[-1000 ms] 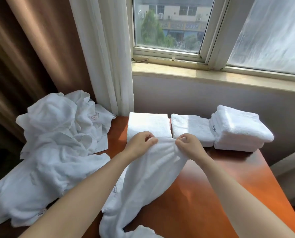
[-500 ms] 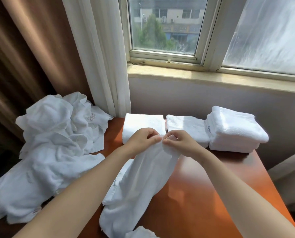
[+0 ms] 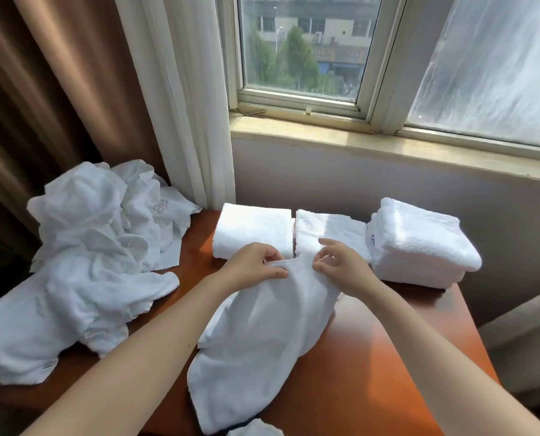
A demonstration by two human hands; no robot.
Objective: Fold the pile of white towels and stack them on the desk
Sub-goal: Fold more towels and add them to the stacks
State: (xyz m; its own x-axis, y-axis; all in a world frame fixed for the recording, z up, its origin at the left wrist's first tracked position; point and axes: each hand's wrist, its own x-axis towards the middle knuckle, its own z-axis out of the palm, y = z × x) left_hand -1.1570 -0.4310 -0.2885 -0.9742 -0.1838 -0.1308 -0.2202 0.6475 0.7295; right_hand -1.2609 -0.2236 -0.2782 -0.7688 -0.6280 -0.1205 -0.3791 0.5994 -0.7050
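A loose white towel [image 3: 262,341] lies lengthwise on the wooden desk [image 3: 372,357], bunched and running toward me. My left hand [image 3: 253,265] pinches its far edge. My right hand [image 3: 341,265] pinches the same edge just beside it, with the outer fingers lifted. Behind my hands sit two folded towels, one at the left [image 3: 251,229] and one in the middle [image 3: 328,229]. A taller stack of folded towels [image 3: 419,243] stands at the right. The unfolded pile of white towels [image 3: 83,262] sprawls over the desk's left side.
A wall and window sill [image 3: 388,146] close off the desk's far side. White and brown curtains [image 3: 174,99] hang at the back left, behind the pile. Another scrap of white towel [image 3: 256,429] shows at the bottom edge. The desk's right edge drops off near a grey seat [image 3: 526,335].
My two hands have come closer together along the towel's far edge. The towel's body has settled lower and lies flatter on the desk.
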